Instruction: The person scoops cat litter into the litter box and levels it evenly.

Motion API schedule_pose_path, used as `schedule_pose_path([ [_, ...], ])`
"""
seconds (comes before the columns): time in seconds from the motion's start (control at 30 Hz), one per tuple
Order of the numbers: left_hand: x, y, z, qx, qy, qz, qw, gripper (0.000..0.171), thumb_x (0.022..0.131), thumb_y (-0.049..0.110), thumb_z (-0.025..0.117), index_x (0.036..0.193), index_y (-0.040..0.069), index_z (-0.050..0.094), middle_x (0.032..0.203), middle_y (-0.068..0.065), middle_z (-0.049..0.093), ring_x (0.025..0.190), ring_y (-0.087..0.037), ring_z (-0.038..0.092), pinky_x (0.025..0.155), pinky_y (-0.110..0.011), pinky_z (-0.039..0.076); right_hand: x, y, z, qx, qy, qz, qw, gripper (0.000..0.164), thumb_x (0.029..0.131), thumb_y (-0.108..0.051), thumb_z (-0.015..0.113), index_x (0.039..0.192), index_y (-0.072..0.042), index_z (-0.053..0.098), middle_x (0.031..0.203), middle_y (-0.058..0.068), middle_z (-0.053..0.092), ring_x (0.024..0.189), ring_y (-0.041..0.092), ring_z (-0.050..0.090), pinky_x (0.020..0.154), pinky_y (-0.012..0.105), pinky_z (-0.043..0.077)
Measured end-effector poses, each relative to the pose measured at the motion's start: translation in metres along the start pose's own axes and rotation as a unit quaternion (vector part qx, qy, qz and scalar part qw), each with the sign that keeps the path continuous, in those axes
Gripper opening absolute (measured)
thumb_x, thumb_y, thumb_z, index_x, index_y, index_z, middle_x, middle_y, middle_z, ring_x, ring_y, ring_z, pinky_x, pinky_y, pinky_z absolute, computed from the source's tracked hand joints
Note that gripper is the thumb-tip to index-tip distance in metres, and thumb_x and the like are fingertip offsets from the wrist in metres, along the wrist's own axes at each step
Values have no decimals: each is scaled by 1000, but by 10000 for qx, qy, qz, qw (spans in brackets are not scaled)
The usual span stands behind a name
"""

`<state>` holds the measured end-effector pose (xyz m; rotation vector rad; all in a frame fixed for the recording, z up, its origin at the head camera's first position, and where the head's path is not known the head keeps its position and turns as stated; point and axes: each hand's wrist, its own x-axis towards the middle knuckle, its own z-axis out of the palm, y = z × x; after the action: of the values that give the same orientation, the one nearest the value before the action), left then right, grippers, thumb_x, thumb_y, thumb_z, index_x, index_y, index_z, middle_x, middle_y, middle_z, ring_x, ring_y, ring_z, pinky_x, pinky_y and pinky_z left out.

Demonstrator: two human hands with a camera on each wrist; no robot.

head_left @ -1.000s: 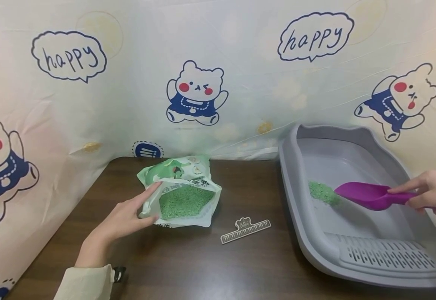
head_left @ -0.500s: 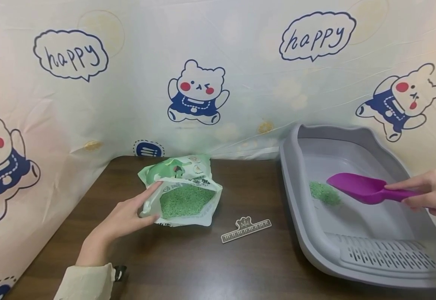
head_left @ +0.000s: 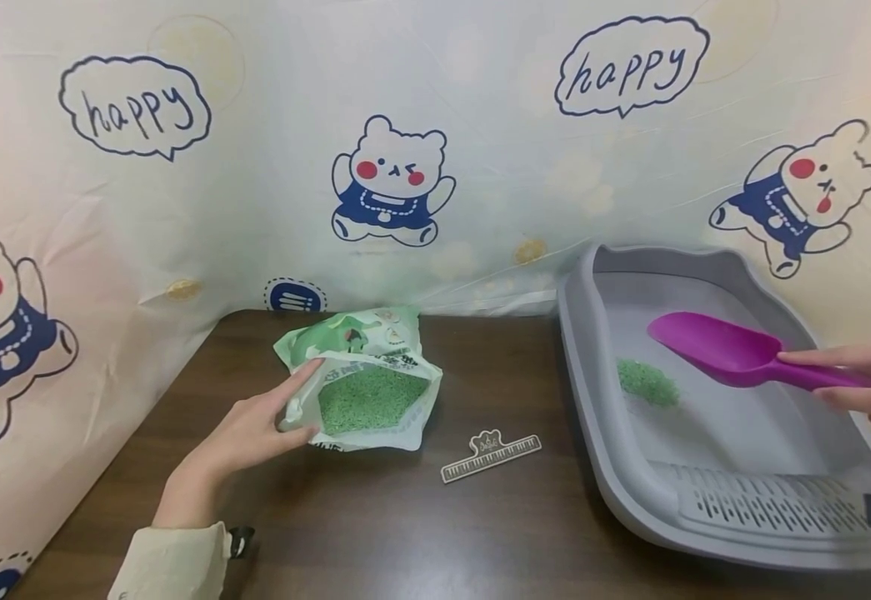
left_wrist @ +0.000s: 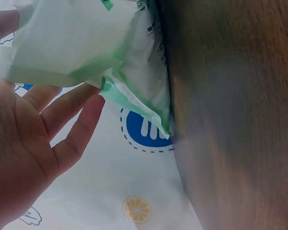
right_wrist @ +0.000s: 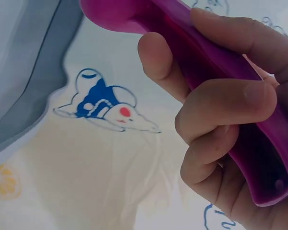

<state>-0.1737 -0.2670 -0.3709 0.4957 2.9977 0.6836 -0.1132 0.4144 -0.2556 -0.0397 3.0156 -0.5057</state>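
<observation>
In the head view, my right hand grips the handle of a purple scoop, fingers curled round it in the right wrist view. The scoop is above the grey litter box, and no green shows on its visible inner face. Below it, a small heap of green pellet litter lies on the box's floor. My left hand holds the left edge of the open litter bag, thumb and index finger at its mouth. More green litter shows inside. Behind the bag's side are the other left fingers.
A flat bag clip with a piano-key pattern lies on the dark wooden table between bag and box. The box has a slotted front ledge. A printed cloth with bears hangs behind the table.
The scoop has risen away from the green heap in the litter box, first drawing slightly left. My left hand and the bag have stayed put.
</observation>
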Motion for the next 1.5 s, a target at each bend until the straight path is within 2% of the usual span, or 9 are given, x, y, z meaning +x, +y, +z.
schedule_pose_path([
  [0.03, 0, 0, 0, -1, -7, -11, 10000, 88, 86, 43, 71, 157, 43, 19, 119, -15, 67, 90, -21, 59, 75, -41, 48, 0, -5, 0, -43, 34, -38, 10000, 65, 91, -22, 71, 107, -77, 40, 72, -1, 57, 48, 14, 48, 45, 27, 38],
  [0.17, 0, -1, 0, 2, -11, -6, 10000, 88, 87, 44, 71, 157, 43, 19, 117, -15, 67, 89, -21, 59, 74, -40, 47, 0, -21, 4, -90, 309, -246, 9992, 52, 89, -23, 74, 118, -61, 57, 65, -4, 54, 46, 13, 46, 44, 27, 35],
  [0.27, 0, -1, 1, -5, -14, 12, 10000, 88, 87, 44, 71, 157, 43, 19, 117, -15, 67, 88, -21, 59, 73, -40, 47, 0, -31, 6, -35, 565, -444, 9974, 44, 85, -20, 77, 122, -43, 68, 60, -5, 52, 44, 13, 45, 44, 27, 34],
  [0.47, 1, -1, 1, 17, 13, 26, 10000, 89, 87, 44, 71, 157, 43, 18, 113, -14, 68, 86, -20, 58, 72, -40, 47, 1, -51, 8, 82, 863, -817, 9929, 43, 83, -20, 80, 123, -32, 71, 54, -7, 46, 43, 10, 42, 43, 27, 33],
  [0.67, 0, -1, -1, 36, -1, 1, 10000, 89, 87, 45, 71, 158, 43, 16, 109, -12, 68, 84, -20, 57, 72, -40, 47, 2, -75, 13, 315, 601, -782, 9946, 46, 86, -26, 78, 131, -23, 67, 61, -8, 53, 44, 12, 45, 46, 28, 35],
  [0.8, -1, 0, -1, 2, -3, -65, 10000, 90, 87, 45, 71, 158, 43, 16, 111, -14, 68, 85, -21, 58, 71, -39, 46, 4, -87, 15, 382, 472, -795, 9950, 47, 87, -28, 77, 133, -25, 66, 61, -5, 49, 45, 14, 46, 46, 28, 35],
  [1.07, 0, 0, -1, -44, -23, -73, 10000, 90, 87, 45, 71, 157, 43, 16, 105, -11, 68, 83, -20, 57, 69, -38, 45, 10, -108, 22, 576, 158, -1176, 9913, 46, 88, -24, 75, 133, -24, 66, 64, -5, 51, 46, 13, 46, 46, 28, 35],
  [1.27, 0, -1, 1, -28, -11, -35, 10000, 89, 87, 46, 71, 158, 43, 17, 107, -12, 68, 84, -19, 58, 71, -39, 46, 15, -126, 29, 915, -55, -1466, 9849, 42, 89, -20, 74, 131, -23, 67, 71, -4, 59, 45, 13, 46, 47, 27, 38],
  [1.5, 1, -2, 2, -56, 1, -24, 10000, 90, 86, 46, 72, 157, 43, 17, 109, -12, 68, 85, -20, 58, 71, -39, 46, 23, -144, 40, 1300, -310, -1661, 9770, 41, 87, -16, 75, 127, -23, 70, 65, -3, 56, 45, 13, 47, 45, 27, 41],
])
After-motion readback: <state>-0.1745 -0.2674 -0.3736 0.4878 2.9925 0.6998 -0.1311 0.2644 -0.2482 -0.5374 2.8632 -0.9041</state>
